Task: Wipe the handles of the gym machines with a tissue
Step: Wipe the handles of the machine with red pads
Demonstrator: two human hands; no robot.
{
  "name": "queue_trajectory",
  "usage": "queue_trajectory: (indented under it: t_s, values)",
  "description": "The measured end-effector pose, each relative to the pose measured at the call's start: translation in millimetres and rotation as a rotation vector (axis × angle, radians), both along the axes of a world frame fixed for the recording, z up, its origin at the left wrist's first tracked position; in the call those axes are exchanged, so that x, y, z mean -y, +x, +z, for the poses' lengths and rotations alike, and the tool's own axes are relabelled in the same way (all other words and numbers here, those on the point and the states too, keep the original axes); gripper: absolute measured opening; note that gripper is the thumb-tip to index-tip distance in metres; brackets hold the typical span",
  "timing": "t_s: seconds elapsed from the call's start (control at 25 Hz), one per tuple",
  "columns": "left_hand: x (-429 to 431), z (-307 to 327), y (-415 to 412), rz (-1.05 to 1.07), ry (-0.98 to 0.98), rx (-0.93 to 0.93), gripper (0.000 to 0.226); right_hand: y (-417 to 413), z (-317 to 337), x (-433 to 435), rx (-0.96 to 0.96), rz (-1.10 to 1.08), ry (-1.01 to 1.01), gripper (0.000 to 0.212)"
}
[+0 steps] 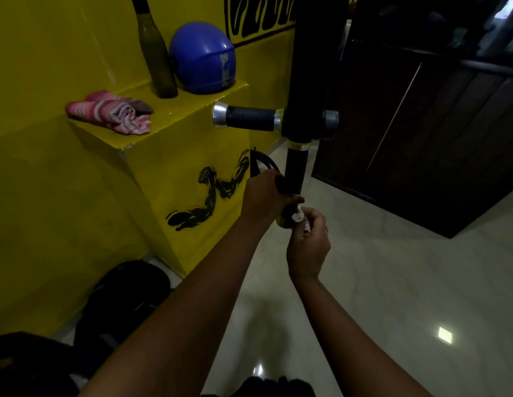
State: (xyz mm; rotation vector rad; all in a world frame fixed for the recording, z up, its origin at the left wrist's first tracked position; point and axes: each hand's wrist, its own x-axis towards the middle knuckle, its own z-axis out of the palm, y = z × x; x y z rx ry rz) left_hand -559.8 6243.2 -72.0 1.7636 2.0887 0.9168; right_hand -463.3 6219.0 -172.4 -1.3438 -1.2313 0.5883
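Your left hand (262,197) is wrapped round the lower handle (295,167), a black grip hanging straight down from the dark post (309,67) at centre. The fingers are curled tightly about the grip's lower part, with the thumb side facing you.

Your right hand (308,245) sits just below and to the right of the left, nearly touching it. Its fingers are curled and pinch a white tissue (298,216). The tissue is bunched up and pressed against the bottom end of the lower handle, between your two hands. How much of the tissue lies inside the hand cannot be told.

A side handle (249,118), black with silver caps at both ends, sticks out to the left from the same post, above your hands. Neither hand touches it.

On the far left, a yellow ledge (175,121) carries a crumpled pink striped towel (112,113), a blue helmet (202,57) and a tall dark club (157,58) standing upright just left of the helmet. A dark door (421,124) fills the far right. The floor (364,282) is pale and glossy. A black bag (126,293) lies on it at near left, against the yellow wall.
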Motion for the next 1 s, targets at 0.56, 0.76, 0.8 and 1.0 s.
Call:
queue_trajectory:
  t_s: [0.56, 0.76, 0.8, 1.0]
  values:
    - [-0.5, 17.5, 4.8, -0.022, -0.121, -0.036, 0.050, 0.2, 3.1, -33.3, -1.533, 0.792, -0.947, 0.041]
    - [1.8, 13.7, 1.2, -0.011, -0.129, 0.006, 0.056, -5.5, 7.1, -0.6, -1.890, 0.701, -0.830, 0.059]
    - [1.5, 13.7, 1.2, -0.012, -0.132, 0.006, 0.056, -3.5, 13.3, 1.5, -1.861, 0.645, -0.845, 0.055]
    - [2.4, 11.2, 2.8, 0.000, -0.141, 0.037, 0.057, -0.7, 43.0, 16.9, -1.716, 0.219, -0.822, 0.018]
